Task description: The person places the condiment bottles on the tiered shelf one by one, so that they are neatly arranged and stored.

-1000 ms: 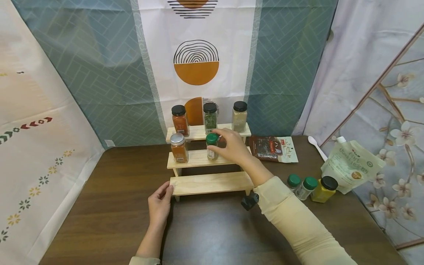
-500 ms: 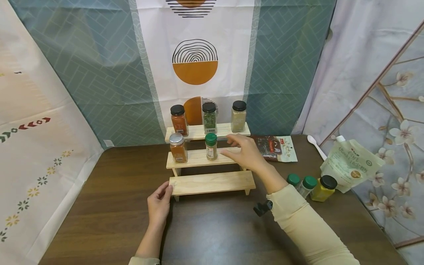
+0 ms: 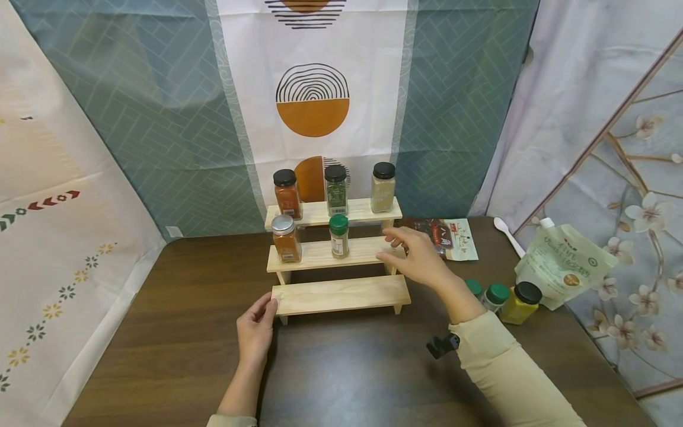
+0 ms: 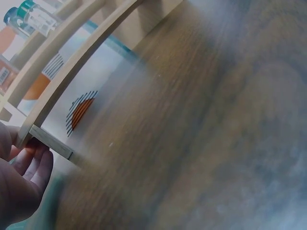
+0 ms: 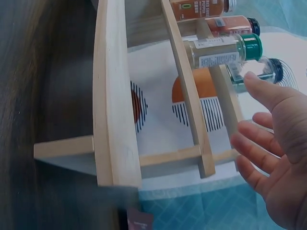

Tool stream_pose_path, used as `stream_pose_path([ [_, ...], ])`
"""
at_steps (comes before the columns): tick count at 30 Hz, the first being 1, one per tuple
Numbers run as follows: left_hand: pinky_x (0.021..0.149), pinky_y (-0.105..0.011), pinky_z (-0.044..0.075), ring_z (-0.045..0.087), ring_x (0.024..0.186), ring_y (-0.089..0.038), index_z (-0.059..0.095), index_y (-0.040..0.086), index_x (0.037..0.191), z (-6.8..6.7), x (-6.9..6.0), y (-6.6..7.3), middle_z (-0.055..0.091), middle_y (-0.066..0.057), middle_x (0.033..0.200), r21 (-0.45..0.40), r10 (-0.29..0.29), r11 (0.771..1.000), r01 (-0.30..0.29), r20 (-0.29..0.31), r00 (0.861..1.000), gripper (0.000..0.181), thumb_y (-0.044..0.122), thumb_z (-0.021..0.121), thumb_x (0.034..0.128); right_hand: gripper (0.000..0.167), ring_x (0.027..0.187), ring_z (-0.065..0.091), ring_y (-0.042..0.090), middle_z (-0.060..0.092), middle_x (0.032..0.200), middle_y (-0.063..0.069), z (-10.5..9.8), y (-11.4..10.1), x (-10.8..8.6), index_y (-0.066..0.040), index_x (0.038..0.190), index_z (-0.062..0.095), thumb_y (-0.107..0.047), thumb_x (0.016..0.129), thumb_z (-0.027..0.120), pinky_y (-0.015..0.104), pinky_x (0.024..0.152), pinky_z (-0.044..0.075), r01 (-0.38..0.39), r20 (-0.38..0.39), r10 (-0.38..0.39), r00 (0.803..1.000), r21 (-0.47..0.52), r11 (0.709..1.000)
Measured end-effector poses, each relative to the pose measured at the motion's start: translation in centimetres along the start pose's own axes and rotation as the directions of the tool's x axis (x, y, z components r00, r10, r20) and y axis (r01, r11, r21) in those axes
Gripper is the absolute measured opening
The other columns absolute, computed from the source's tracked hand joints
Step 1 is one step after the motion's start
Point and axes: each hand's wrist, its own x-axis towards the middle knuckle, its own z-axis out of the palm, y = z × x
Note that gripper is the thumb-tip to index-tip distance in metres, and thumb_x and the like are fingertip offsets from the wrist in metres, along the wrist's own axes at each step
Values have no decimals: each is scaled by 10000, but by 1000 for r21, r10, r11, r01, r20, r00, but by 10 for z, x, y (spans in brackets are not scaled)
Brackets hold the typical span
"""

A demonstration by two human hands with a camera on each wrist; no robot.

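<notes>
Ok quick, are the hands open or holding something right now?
Left hand: holding the bottom shelf by its left end.
Right hand: open, holding nothing, near the right end of the middle shelf.

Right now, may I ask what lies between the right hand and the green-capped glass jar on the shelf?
Only bare, pale wooden middle shelf, as the head view shows.
</notes>
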Motion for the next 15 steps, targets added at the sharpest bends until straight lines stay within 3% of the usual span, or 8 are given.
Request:
stream_pose_path([
  [5, 761, -96, 526, 635, 905, -2, 692, -19, 1259, 0, 0, 0, 680, -232, 1211, -5, -10, 1000, 10, 4, 1000, 324, 180, 667, 1004, 530, 910, 679, 280, 702, 1118, 134, -6, 7, -9, -29, 1316, 644, -230, 865, 835, 467, 724, 580, 10, -8, -10, 1000, -7, 1000],
  [15, 742, -96, 528, 634, 888, -6, 697, -30, 1245, 0, 0, 0, 688, -239, 1191, -10, 6, 1000, -6, -7, 1000, 319, 170, 674, 998, 491, 955, 697, 323, 707, 1100, 153, -35, 22, -29, -4, 1265, 659, -205, 856, 839, 516, 834, 590, 9, -8, -10, 1000, -63, 998],
])
